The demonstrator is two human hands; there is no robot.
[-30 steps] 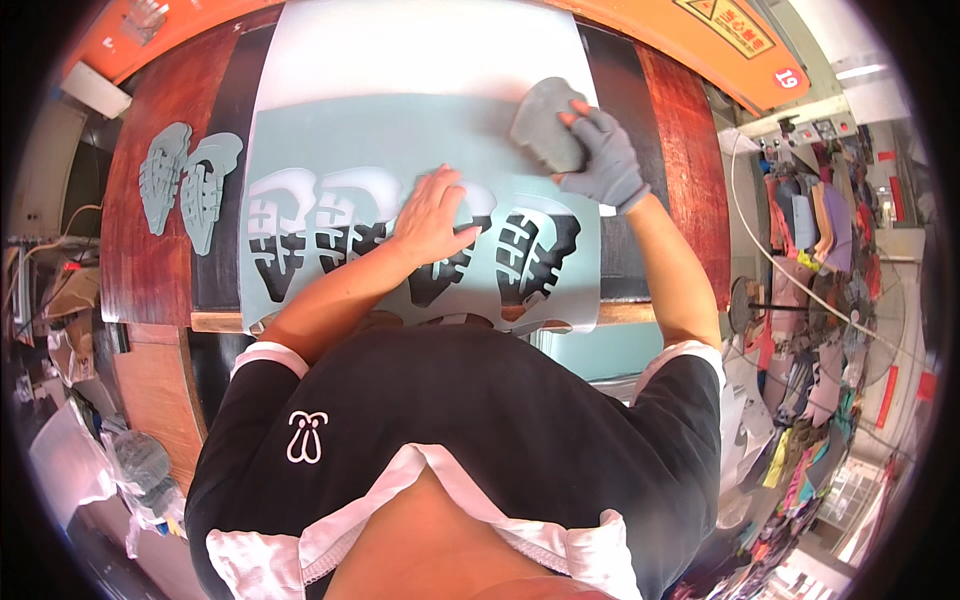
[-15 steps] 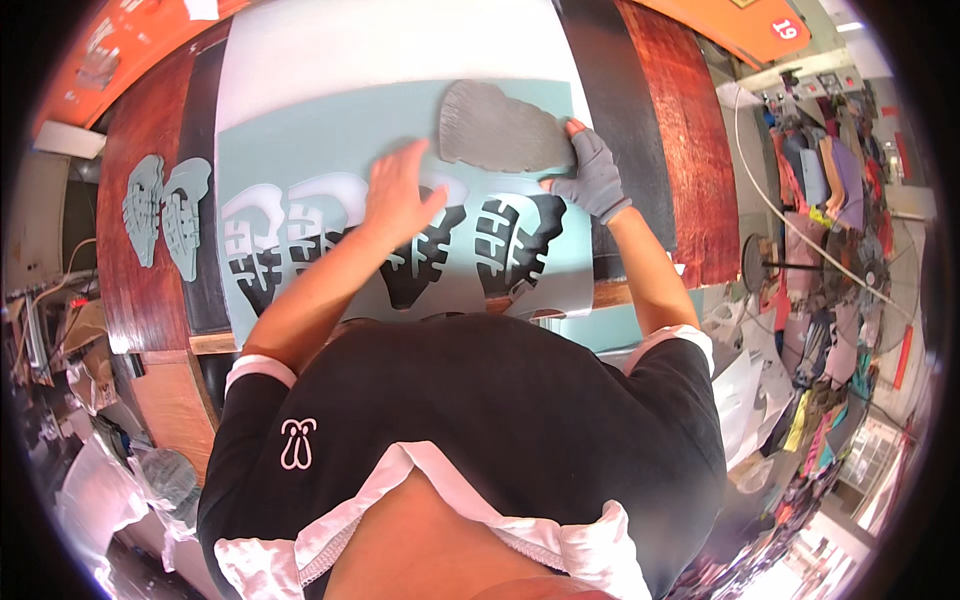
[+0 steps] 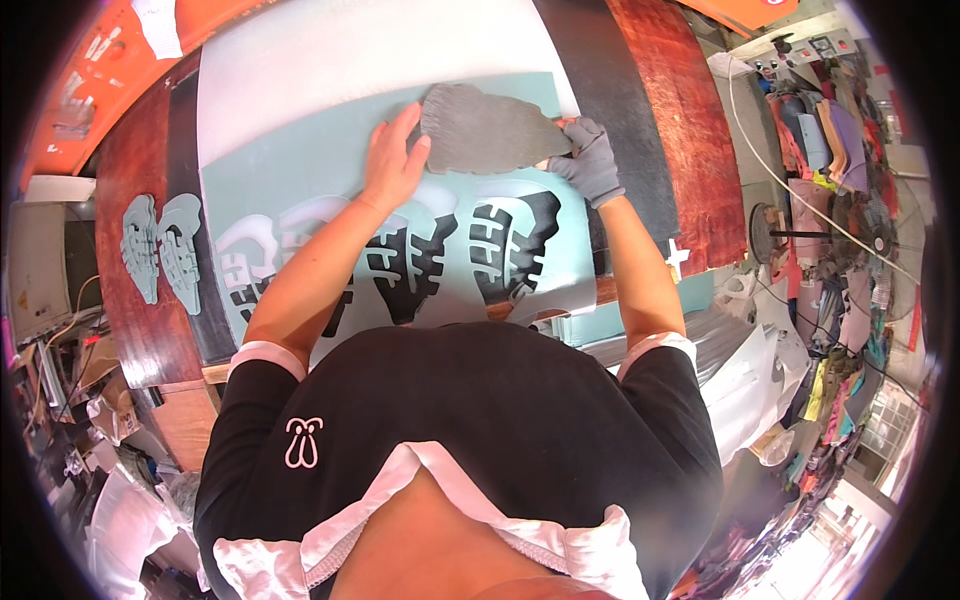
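Observation:
A grey, rough-topped slab (image 3: 490, 128) with a rounded wide end and wavy lower edge, looking like a shoe-part cutting die, lies over a pale blue-green sheet (image 3: 275, 160). My bare left hand (image 3: 393, 160) is at its wide left end, thumb and fingers apart, fingertips at or very near the edge. Around the narrow right end close the fingers of my right hand (image 3: 588, 165), in a grey fingerless glove. Nearer me, the sheet has several shoe-shaped cutouts (image 3: 412, 255) with slots and bars. My left forearm covers some of them.
Two cut pale-green pieces (image 3: 180, 250) lie on the red-brown board (image 3: 115, 290) at the left. Beneath the sheet is a white board (image 3: 370, 45). Orange machine parts (image 3: 75, 120) border the far left. Right of the table stand a fan (image 3: 765, 233) and stacked coloured scraps (image 3: 830, 150).
The slab has shifted slightly left and turned a little. My left hand has come up against its left end, and my right fingers have curled around the right end.

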